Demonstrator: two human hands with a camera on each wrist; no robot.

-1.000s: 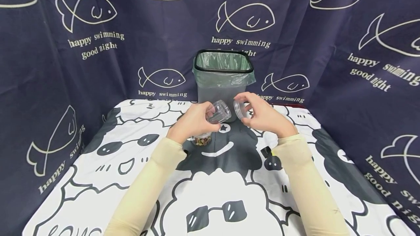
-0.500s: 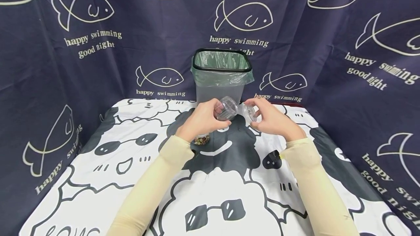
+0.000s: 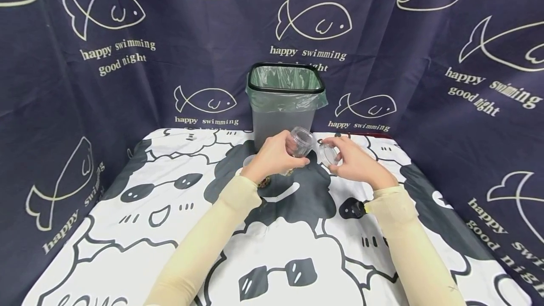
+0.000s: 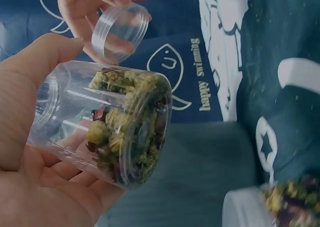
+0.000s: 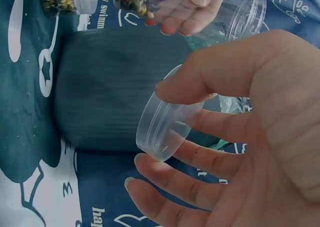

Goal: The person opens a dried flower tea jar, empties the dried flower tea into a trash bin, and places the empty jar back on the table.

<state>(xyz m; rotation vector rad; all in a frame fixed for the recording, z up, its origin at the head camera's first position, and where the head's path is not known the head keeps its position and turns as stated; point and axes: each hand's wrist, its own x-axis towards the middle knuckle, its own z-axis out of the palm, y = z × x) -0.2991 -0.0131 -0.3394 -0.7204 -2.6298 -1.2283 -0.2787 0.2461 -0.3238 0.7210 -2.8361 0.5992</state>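
Curling round a clear plastic jar (image 3: 302,141), the person's left grip (image 3: 276,156) holds it near the middle of the head view, thumb on one side and fingers on the other. The jar is uncapped and tilted, its mouth raised towards 1 o'clock and its base down towards 7. Dried flower buds (image 4: 127,122), yellowish with a few dark red petals, lie gathered at the base end.

At 4 o'clock from the jar, the right grip (image 3: 354,159) pinches a clear screw lid (image 3: 328,155) by its rim, thumb against fingers. The lid is tilted and just beside the jar, with a gap between them in the right wrist view.

At about 8 o'clock from the held jar, a second jar (image 4: 297,207) of mixed dried flowers stands on the desk (image 3: 276,240) with its cap on; in the head view the left wrist partly hides it. A grey waste bin (image 3: 282,122) stands at 11 o'clock from the held jar, a green liner (image 3: 293,102) folded over its edge under a black rim. The desk wears a black-and-white cartoon cloth. Behind, at 12 o'clock, hangs a navy curtain (image 3: 212,41) printed with fish and lettering. Cream sleeves (image 3: 212,230) reach in from 7 and 5 o'clock.
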